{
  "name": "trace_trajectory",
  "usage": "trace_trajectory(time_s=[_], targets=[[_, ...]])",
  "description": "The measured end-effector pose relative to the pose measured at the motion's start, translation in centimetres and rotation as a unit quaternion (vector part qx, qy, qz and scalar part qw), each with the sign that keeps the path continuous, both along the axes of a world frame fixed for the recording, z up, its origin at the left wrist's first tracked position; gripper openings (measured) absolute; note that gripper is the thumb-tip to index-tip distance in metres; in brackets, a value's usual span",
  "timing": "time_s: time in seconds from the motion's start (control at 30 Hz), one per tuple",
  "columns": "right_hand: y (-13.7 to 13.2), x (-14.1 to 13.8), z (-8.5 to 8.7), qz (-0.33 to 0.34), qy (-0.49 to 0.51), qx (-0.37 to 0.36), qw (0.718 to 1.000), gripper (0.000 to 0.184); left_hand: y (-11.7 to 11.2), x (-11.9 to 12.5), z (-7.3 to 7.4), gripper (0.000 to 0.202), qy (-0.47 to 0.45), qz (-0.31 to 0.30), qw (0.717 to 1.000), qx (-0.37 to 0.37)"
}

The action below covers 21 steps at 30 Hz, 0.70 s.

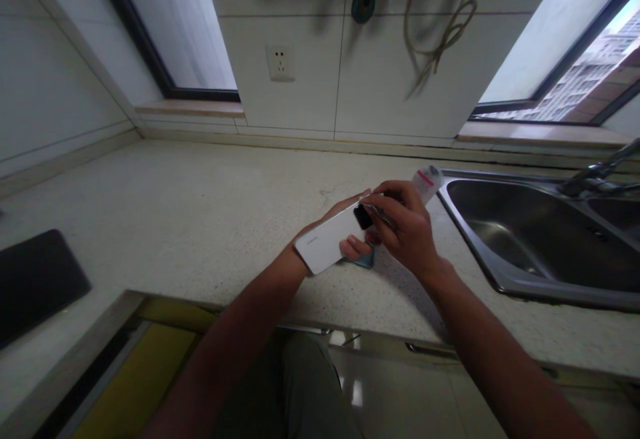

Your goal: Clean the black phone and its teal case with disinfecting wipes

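A white smartphone (327, 244) lies face down across my left hand (354, 247), its back with a black camera block (363, 217) turned up. My left fingers wrap round its lower edge. Over the camera end, my right hand (403, 222) is closed in a pinch, fingertips at the camera block. Something thin and pale shows between those fingers, too small to name. Just beyond the right hand is a clear plastic packet (428, 182) with a pink stripe; whether the hand touches it, I cannot tell. A flat bluish object (364, 258) lies under the left hand, mostly covered.
A steel sink (540, 232) with a tap (597, 175) is set in the speckled countertop (200, 212) on the right. At far left lies a dark flat object (40, 279). On the tiled wall are a socket (281, 63) and a hanging cord (440, 45).
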State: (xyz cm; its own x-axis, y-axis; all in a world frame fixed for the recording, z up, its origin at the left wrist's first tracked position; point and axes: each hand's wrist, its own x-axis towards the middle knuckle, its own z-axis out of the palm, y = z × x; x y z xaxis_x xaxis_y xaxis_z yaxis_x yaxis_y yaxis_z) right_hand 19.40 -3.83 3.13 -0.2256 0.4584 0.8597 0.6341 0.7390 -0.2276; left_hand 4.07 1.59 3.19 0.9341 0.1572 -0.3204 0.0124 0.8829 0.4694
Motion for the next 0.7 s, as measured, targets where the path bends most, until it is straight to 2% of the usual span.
trace_trajectory(time_s=[0.13,0.43,0.6,0.7], targets=[[0.2,0.2,-0.2,-0.013,-0.033,0.007,0.999,0.020,-0.1,0.2,0.3,0.048,0.038,0.011,0.999,0.014],[0.4,0.2,-0.5,-0.010,-0.063,0.001,0.998,0.025,0.1,0.3,-0.4,0.039,0.027,0.014,1.000,0.010],[0.5,0.4,-0.8,-0.001,-0.077,-0.020,0.997,0.026,0.6,0.5,-1.7,0.035,-0.010,-0.010,1.000,0.026],[0.6,0.4,-0.9,0.011,-0.075,-0.027,0.997,0.025,1.2,0.6,-2.8,0.031,-0.029,-0.021,0.999,0.009]])
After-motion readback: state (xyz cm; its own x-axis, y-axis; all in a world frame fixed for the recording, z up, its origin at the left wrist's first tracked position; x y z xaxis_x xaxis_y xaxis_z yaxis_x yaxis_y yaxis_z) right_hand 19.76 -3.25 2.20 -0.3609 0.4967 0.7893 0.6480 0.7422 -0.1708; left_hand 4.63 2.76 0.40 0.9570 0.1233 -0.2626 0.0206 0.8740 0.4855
